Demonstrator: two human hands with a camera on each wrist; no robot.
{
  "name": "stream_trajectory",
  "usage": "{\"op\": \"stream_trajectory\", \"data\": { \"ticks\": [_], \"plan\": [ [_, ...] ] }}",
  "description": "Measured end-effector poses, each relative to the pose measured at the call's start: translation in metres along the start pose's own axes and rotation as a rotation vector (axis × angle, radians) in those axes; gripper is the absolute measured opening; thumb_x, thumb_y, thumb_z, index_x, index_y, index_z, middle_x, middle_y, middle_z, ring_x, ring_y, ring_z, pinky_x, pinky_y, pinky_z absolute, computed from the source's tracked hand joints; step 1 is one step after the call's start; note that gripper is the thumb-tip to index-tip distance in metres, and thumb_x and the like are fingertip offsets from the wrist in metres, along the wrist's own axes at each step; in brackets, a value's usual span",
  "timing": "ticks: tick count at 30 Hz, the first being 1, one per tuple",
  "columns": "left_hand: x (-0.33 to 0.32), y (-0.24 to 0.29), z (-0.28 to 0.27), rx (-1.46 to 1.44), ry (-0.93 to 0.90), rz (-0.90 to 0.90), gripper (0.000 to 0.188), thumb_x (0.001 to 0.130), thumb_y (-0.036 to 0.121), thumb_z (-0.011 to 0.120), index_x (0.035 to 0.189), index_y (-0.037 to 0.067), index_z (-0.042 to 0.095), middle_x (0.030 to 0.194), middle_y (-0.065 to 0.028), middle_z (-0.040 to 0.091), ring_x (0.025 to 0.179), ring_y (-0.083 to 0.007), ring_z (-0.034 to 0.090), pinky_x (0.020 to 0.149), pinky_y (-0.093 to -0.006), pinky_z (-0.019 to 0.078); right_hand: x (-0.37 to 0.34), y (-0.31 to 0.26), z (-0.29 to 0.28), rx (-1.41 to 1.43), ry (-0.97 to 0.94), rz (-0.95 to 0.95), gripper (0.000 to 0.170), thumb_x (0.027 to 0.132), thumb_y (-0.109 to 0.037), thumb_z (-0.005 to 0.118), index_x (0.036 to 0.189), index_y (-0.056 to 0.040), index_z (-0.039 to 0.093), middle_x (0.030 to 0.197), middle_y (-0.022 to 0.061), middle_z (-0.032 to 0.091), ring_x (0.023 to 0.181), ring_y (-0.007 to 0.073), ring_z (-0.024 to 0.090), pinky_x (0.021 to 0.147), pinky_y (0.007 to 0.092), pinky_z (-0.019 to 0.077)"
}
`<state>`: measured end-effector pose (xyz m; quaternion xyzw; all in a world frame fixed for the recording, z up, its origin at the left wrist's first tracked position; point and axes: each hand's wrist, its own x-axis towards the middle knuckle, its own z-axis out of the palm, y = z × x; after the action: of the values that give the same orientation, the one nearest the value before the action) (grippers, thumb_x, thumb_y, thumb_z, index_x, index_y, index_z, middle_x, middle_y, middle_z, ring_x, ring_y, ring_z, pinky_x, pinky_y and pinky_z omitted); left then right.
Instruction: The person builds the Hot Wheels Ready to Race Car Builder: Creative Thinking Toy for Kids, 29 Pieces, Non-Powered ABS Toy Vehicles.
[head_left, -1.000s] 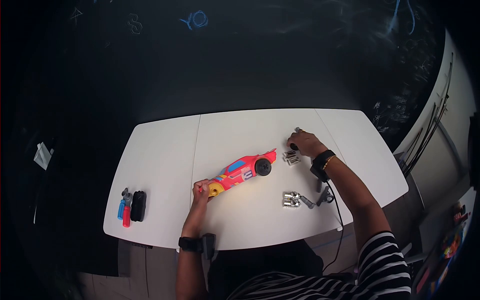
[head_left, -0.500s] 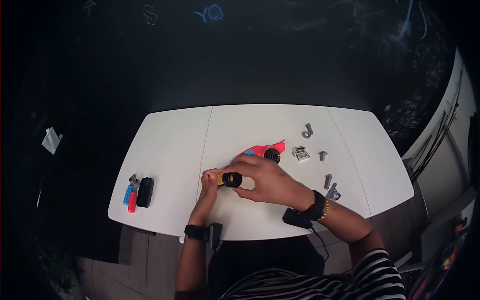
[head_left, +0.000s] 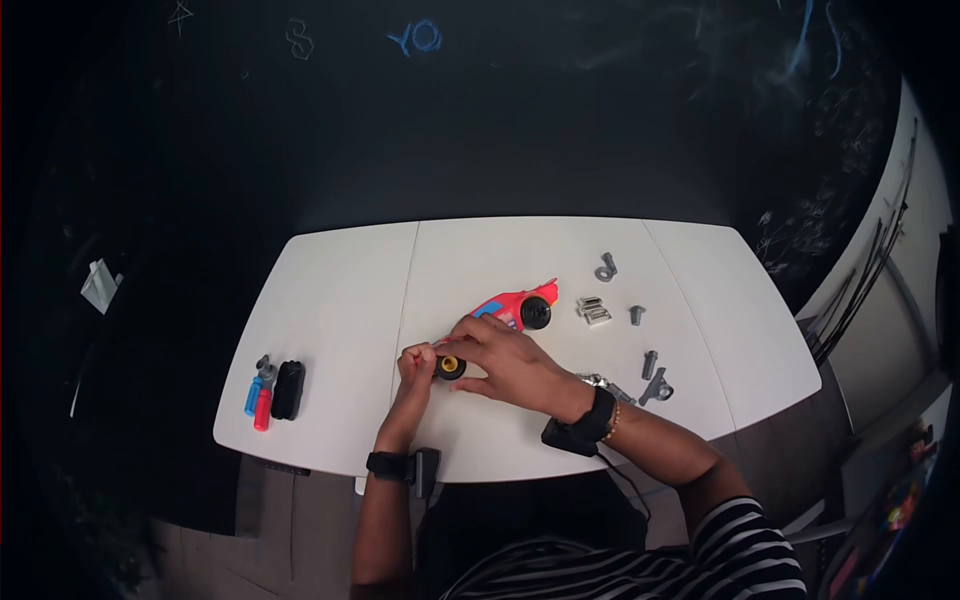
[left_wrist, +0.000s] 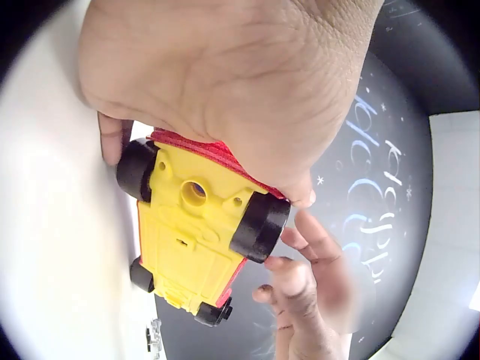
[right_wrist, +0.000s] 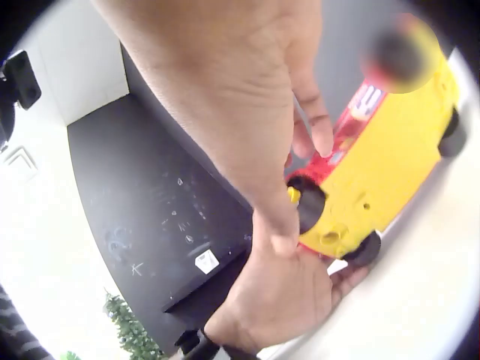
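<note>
Red and yellow, the toy car point(left_wrist: 195, 244) stretched away on its side from the left hand point(head_left: 416, 368), whose fingers gripped its front end, seemingly to steady it with one wheel point(left_wrist: 260, 229) upward, where the right hand's point(head_left: 512, 366) fingers curled round.

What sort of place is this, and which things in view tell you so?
Probably a playroom or classroom-like activity room, though the pictures can't settle which: a dark wall carries chalk-like writing, and a toy car is being handled at a white table.
</note>
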<state>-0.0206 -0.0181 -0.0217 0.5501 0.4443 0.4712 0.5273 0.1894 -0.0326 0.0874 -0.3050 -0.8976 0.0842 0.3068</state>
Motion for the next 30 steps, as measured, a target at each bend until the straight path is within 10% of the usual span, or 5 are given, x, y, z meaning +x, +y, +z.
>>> {"op": "stream_trajectory", "data": {
  "ticks": [8, 14, 21, 25, 30],
  "plan": [
    [-0.003, 0.01, 0.003, 0.068, 0.062, -0.028, 0.067, 0.106, 0.064, 0.048, 0.134, 0.003, 0.046, 0.129, -0.0104, 0.041, 0.114, -0.0173, 0.047, 0.11, -0.0345, 0.0379, 0.003, 0.128, -0.096, -0.156, 0.203, 0.449, 0.025, 0.085, -0.021, 0.083, 0.108, -0.0133, 0.079, 0.113, 0.0054, 0.075, 0.1, 0.0221, 0.072, 0.083, 0.0354, 0.0597],
    [-0.003, 0.011, 0.004, 0.062, 0.071, -0.037, 0.066, 0.106, 0.063, 0.049, 0.134, 0.002, 0.046, 0.131, -0.0114, 0.04, 0.113, -0.0175, 0.047, 0.109, -0.0348, 0.0383, -0.054, 0.241, -0.119, -0.55, -0.479, 0.706, 0.067, 0.076, 0.007, 0.065, 0.138, -0.0194, 0.067, 0.141, 0.0061, 0.064, 0.131, 0.0295, 0.061, 0.11, 0.0399, 0.0508],
    [-0.004, 0.009, 0.002, 0.056, 0.051, -0.036, 0.068, 0.106, 0.065, 0.048, 0.136, 0.004, 0.046, 0.135, -0.0126, 0.038, 0.117, -0.0187, 0.047, 0.11, -0.0355, 0.0376, -0.06, 0.281, -0.101, -0.669, -0.545, 0.569, 0.043, 0.086, -0.002, 0.071, 0.126, -0.0185, 0.071, 0.119, 0.0056, 0.073, 0.117, 0.0287, 0.068, 0.102, 0.04, 0.0546],
    [-0.005, 0.012, 0.002, 0.029, 0.058, -0.048, 0.07, 0.105, 0.066, 0.049, 0.137, 0.003, 0.044, 0.137, -0.0133, 0.038, 0.119, -0.0195, 0.046, 0.112, -0.0351, 0.0366, -0.034, 0.234, -0.098, -0.715, -0.317, 0.383, 0.028, 0.084, -0.008, 0.073, 0.111, -0.0147, 0.075, 0.103, 0.0053, 0.075, 0.107, 0.0288, 0.071, 0.095, 0.0377, 0.0571],
    [-0.002, 0.009, 0.002, 0.029, 0.049, -0.056, 0.071, 0.105, 0.066, 0.05, 0.138, 0.003, 0.044, 0.138, -0.0138, 0.037, 0.122, -0.0205, 0.045, 0.113, -0.0358, 0.0358, 0.014, 0.087, -0.092, 0.148, 0.073, 0.189, 0.038, 0.082, -0.014, 0.083, 0.118, -0.006, 0.074, 0.11, 0.01, 0.076, 0.097, 0.0211, 0.075, 0.082, 0.0343, 0.0623]
  ]
}}
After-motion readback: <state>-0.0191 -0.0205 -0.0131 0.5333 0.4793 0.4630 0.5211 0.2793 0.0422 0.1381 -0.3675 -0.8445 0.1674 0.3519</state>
